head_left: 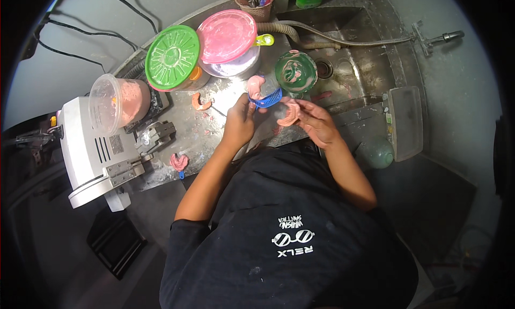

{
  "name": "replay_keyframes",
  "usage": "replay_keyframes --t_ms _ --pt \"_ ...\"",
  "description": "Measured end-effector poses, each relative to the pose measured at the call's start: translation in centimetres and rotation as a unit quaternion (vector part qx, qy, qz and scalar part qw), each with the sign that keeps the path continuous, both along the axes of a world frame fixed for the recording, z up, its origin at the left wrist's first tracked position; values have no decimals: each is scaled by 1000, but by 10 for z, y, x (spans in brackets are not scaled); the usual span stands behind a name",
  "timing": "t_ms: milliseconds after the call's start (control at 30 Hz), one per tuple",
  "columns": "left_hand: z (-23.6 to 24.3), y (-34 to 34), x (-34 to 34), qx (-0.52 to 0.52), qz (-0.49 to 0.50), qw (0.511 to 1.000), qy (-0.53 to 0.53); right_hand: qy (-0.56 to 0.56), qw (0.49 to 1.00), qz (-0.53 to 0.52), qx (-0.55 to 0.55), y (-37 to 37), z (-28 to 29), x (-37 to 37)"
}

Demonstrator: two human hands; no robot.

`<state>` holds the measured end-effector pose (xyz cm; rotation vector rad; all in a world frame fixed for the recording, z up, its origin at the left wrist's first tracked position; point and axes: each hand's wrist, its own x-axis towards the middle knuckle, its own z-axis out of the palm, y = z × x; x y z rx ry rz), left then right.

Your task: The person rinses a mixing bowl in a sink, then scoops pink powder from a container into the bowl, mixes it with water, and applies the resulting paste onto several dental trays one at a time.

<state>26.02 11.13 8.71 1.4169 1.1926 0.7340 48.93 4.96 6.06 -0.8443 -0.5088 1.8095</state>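
Note:
My left hand is closed on a blue perforated dental impression tray, thumb at its near left edge. Pink material shows just beyond the tray; whether it sits in it I cannot tell. To the right, my right hand pinches a pinkish-orange, horseshoe-shaped dental piece between thumb and fingers. Both hands are raised close together above the counter's near edge. Beyond them stands a green mixing bowl smeared with pink. An orange arch-shaped piece lies on the counter to the left.
Another blue-handled tray with pink material lies near the front edge. At left are a white machine and a clear tub of pink material. Behind stand green-lidded and pink-lidded containers. A metal sink is at right.

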Motion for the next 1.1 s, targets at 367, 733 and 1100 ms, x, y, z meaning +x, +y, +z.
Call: replay_keyframes --t_ms 367,733,1100 --pt "42 -6 4 31 -45 998 7 -478 838 -95 246 26 110 -11" --pt "45 -18 16 53 -18 998 6 -553 777 -93 287 25 114 -25" --pt "54 -22 27 104 15 994 20 -580 745 -102 314 24 110 -29"
